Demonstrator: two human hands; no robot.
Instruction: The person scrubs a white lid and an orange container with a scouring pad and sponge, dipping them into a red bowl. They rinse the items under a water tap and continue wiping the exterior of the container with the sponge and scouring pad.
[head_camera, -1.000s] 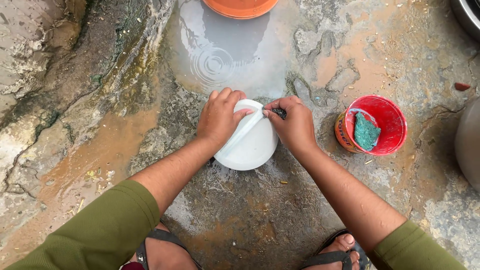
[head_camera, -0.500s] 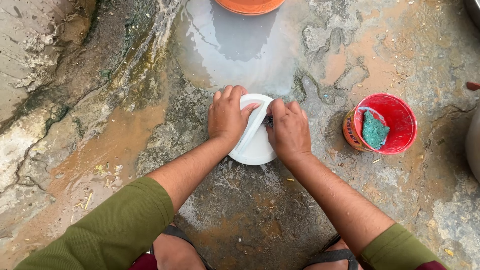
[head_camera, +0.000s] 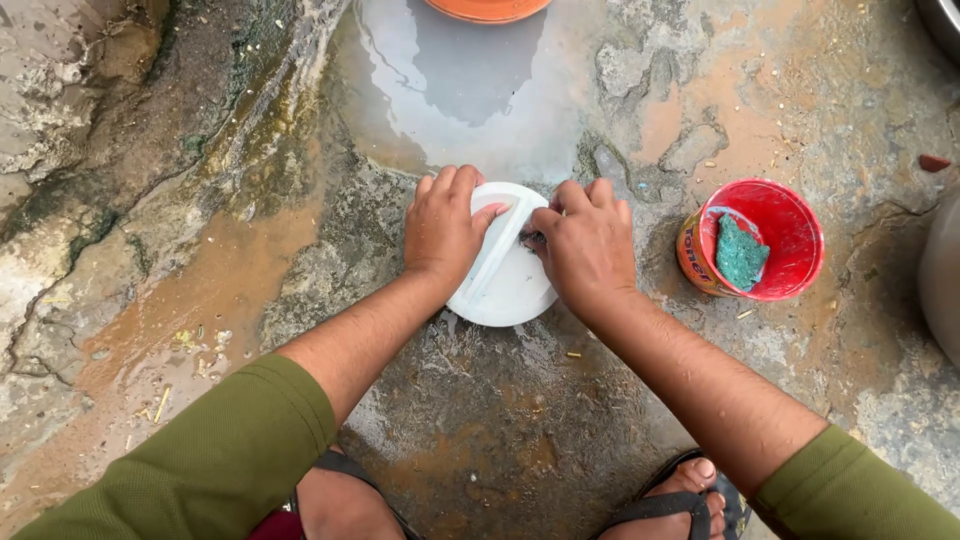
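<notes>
The white lid (head_camera: 505, 270) is lying on the wet stone ground between both hands. The left hand (head_camera: 445, 228) is bracing it, fingers pressed together over the rim. The right hand (head_camera: 585, 245) is scrubbing, fingers curled and pinching a small dark scrubber (head_camera: 532, 238). Judgement: keeping the brace firm, working along the raised handle bar, should clean best. 1 red tub (head_camera: 775, 215) is sitting nearby.

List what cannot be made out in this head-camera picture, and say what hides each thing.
- Small dark item in the right hand: covered by the fingers.
- Upper left part of the white lid: under the left hand.
- Orange basin: cut off by the top edge.
- Grey pot: cut off by the right edge.
- Bottom of the red tub: hidden by the green sponge.
</notes>
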